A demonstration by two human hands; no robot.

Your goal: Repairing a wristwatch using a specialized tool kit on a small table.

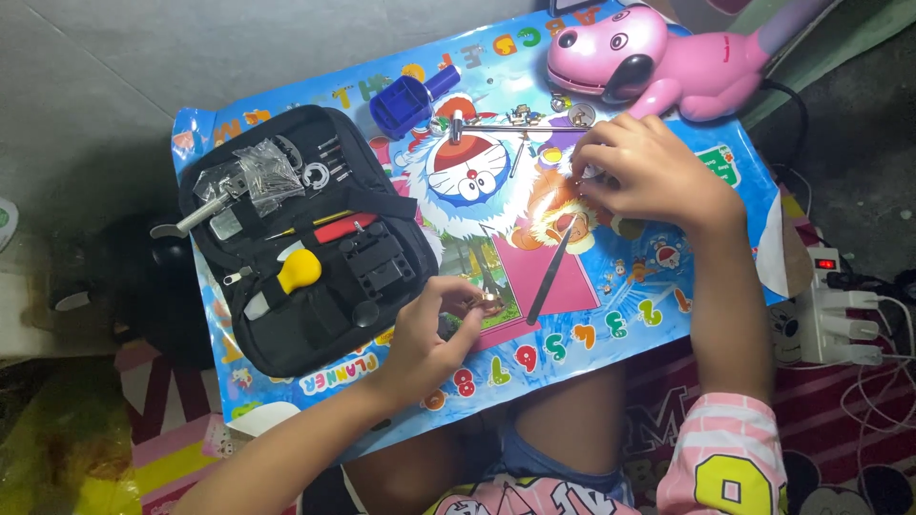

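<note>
My left hand [431, 336] rests near the front of a colourful cartoon mat [611, 315], its fingers pinched on a small brownish metal part [487, 306]. Farther back on the mat, my right hand [647, 170] curls over several tiny metal pieces [590, 172]; whether it grips one I cannot tell. Steel tweezers [551, 275] lie between the two hands. An open black tool case [305, 238] sits left of my left hand, holding a yellow bulb blower [298, 271], bagged small parts [256, 174] and thin tools.
A pink toy dog [658, 57] stands at the mat's far right corner. A blue tool [410, 99] and a thin metal tool [496, 126] lie at the back. A white power strip [830, 319] with cables sits to the right.
</note>
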